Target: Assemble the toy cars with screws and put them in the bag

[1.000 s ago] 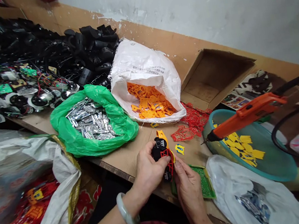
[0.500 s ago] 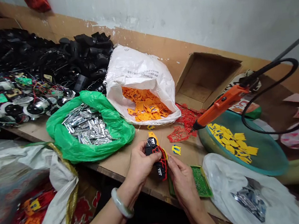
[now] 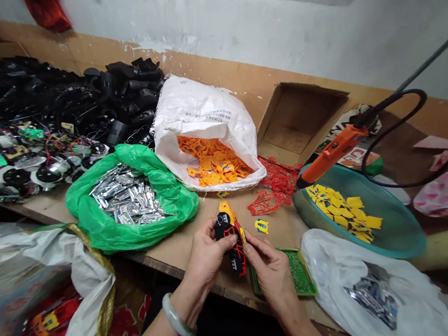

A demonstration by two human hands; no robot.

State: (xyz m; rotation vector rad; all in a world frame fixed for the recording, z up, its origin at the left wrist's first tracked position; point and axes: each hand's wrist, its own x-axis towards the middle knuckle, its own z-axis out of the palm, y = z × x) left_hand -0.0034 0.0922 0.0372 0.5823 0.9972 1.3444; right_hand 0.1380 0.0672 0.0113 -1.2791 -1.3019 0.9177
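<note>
Head camera, live at the bench: your left hand (image 3: 207, 260), wearing a pale bangle (image 3: 178, 318), grips a black-and-yellow plastic toy part (image 3: 227, 234) firmly, and your right hand (image 3: 270, 275) pinches its side. You're holding it just inside the front edge of the tan bench (image 3: 209, 212), red plastic lattice (image 3: 239, 249) across it. Just beside your right hand lies a green perforated plastic tray (image 3: 299, 274).

From here, the plastic piece (image 3: 227, 242) looks glossy black; just below it, the tabletop (image 3: 189, 217) looks matt, rough brown board.
</note>
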